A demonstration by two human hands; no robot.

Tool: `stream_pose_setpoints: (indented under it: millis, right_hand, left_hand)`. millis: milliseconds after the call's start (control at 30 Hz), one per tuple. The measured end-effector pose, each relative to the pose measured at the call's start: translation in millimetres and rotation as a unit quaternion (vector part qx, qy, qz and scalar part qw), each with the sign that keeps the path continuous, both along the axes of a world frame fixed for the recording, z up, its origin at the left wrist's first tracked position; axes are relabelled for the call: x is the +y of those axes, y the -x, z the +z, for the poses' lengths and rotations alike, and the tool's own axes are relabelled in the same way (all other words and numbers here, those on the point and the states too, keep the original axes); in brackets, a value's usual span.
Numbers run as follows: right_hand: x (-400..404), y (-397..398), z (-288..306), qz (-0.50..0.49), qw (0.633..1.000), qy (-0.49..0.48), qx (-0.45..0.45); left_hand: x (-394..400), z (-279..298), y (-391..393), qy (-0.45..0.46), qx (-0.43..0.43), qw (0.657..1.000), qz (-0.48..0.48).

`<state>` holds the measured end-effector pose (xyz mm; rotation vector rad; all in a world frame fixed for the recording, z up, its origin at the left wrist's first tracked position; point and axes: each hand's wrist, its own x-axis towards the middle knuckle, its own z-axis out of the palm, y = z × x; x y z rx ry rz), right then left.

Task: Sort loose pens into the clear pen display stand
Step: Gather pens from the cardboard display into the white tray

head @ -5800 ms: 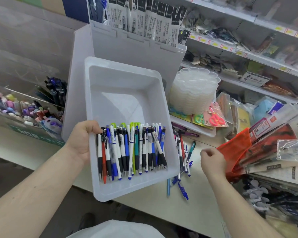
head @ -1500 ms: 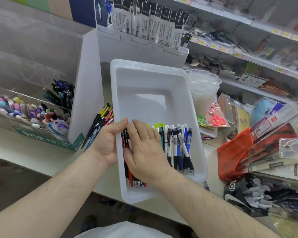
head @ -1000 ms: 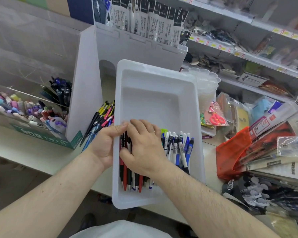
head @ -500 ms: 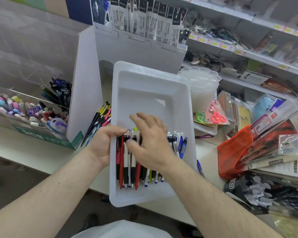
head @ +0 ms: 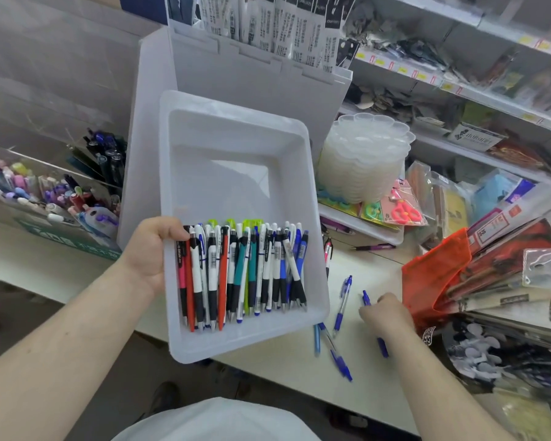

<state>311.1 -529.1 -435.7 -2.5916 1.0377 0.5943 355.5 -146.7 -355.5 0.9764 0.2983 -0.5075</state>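
Observation:
My left hand (head: 151,249) grips the left rim of a white plastic tray (head: 236,160), held tilted above the counter edge. Several pens (head: 240,275) lie side by side across the tray's near end: white, blue, teal, red and pink ones. My right hand (head: 387,313) is down on the counter to the right of the tray, fingers curled round a blue pen (head: 383,345). Other loose blue pens (head: 341,305) lie on the counter beside it. A clear pen display stand (head: 45,198) with coloured pens stands at far left.
A tall white display box (head: 153,122) stands behind the tray. A stack of translucent palettes (head: 363,157) and packets of scissors sit to the right. An orange pouch (head: 436,275) and packaged goods crowd the right side. Shelves run along the back.
My right hand left the pens in the tray and moved right, down to the counter, where it took hold of a blue pen. The tray shifted slightly left with my left hand.

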Motion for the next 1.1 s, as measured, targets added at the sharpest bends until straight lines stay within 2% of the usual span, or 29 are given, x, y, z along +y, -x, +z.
stream_pose_setpoints:
  millis: [100,233,300,433,500,567,700,867,1100]
  right_hand:
    - [0,1,-7,0.026,0.999,0.034,0.023]
    - [8,-19,-7,-0.022,0.996,-0.071,-0.058]
    - [18,-23,-7,-0.025,0.993,-0.096,-0.064]
    - [32,-23,-9,0.030,0.998,-0.051,-0.031]
    - [29,-26,-5,0.040,0.997,-0.059,-0.018]
    - [21,-26,2,0.005,0.994,-0.106,-0.039]
    - [14,-15,8,-0.070,0.960,-0.237,-0.129]
    - [37,18,3,0.025,0.967,-0.217,-0.133]
    - [60,21,-6,0.167,0.977,-0.116,-0.065]
  left_hand:
    - [-1,0,0,-0.009,0.002,1.000,0.000]
    - [-2,3,1,-0.017,-0.005,1.000,-0.003]
    - [-2,4,1,-0.023,-0.009,1.000,-0.004]
    - [2,6,2,-0.016,-0.016,1.000,-0.003]
    - [5,6,2,-0.015,-0.022,1.000,0.000]
    - [7,6,3,-0.019,-0.029,0.999,0.009]
    - [5,16,8,-0.031,-0.038,0.999,0.010]
    - [8,14,8,-0.054,-0.024,0.997,0.040]
    - [4,12,4,-0.060,-0.009,0.997,0.048]
